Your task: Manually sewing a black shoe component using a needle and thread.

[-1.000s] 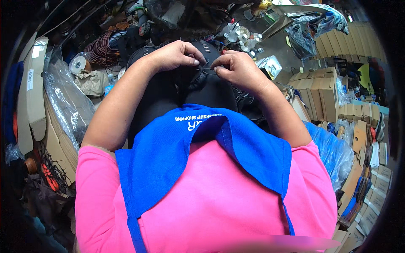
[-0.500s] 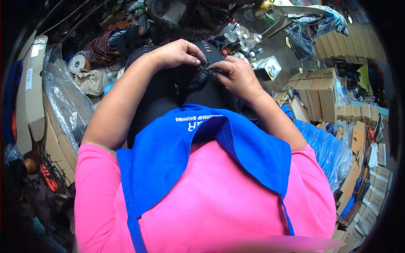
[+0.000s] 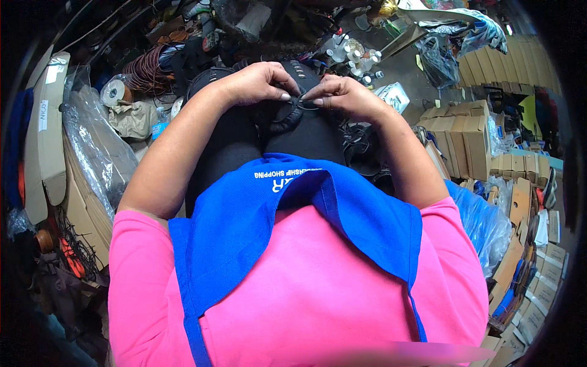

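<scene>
Across my lap in dark trousers lies a black, ribbed, curved band (image 3: 286,120), perhaps braided cord or leather; its exact kind I cannot make out. My left hand (image 3: 264,84) is closed at its upper end, thumb and bent forefinger on the black material. From the other side my right hand (image 3: 343,98) pinches a thin dark strand at the same end. The two sets of fingertips almost meet there. Beyond them is a black piece with pale stitches (image 3: 298,69) over my knee. The fingers hide part of the join.
Several plastic bottles (image 3: 353,56) stand past my right hand, near a white box (image 3: 393,96). Stacked cardboard (image 3: 455,140) and blue plastic wrapping (image 3: 480,220) are on the right. To the left are clear plastic sheeting (image 3: 98,144), a spool (image 3: 114,93) and coiled brown cord (image 3: 147,70).
My right hand has shifted slightly, its fingertips now nearer the left thumb, and its forearm has swung outward to the right. My left hand has barely moved.
</scene>
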Available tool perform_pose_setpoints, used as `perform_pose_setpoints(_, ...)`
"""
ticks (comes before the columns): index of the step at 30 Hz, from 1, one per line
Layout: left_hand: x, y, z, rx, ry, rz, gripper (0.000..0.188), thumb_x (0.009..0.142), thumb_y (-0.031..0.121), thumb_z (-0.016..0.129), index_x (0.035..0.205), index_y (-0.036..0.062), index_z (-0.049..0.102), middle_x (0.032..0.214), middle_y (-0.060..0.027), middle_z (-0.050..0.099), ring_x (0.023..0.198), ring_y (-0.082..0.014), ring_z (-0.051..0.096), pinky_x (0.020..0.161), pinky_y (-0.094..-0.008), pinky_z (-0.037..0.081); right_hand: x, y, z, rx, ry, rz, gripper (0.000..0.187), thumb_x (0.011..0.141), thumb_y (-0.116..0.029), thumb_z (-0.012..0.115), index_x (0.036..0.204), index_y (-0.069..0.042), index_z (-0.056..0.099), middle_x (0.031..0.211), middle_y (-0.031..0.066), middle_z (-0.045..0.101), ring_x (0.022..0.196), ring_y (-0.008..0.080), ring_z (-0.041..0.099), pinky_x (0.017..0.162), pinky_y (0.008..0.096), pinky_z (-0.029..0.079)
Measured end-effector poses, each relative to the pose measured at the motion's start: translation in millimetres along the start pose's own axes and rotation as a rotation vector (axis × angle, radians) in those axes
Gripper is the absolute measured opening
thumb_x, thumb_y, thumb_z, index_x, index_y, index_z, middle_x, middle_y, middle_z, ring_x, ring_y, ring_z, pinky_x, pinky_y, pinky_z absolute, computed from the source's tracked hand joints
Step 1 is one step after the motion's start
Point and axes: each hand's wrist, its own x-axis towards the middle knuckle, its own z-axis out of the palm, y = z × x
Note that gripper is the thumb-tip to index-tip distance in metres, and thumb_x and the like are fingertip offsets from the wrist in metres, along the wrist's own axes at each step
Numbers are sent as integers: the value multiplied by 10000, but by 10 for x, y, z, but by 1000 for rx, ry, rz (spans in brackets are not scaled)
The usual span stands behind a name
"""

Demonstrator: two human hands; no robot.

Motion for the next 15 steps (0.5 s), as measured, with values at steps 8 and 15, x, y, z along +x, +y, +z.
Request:
perform_pose_setpoints(8,39,15,-1,29,-34,-9,240,711,80,713,949,81,690,904,-67,594,924,-210,543,860,-325,427,23,233,-39,317,-140,67,253,838,-123,630,1071,-28,657,977,38,604,985,134,532,912,265,384)
perform_pose_setpoints(15,56,-59,20,96,-3,16,231,705,108,732,934,106,699,892,-74,598,869,-203,585,798,-315,471,28,239,22,312,-126,65,267,844,-160,616,1090,-67,662,1008,48,589,1002,151,532,901,275,397)
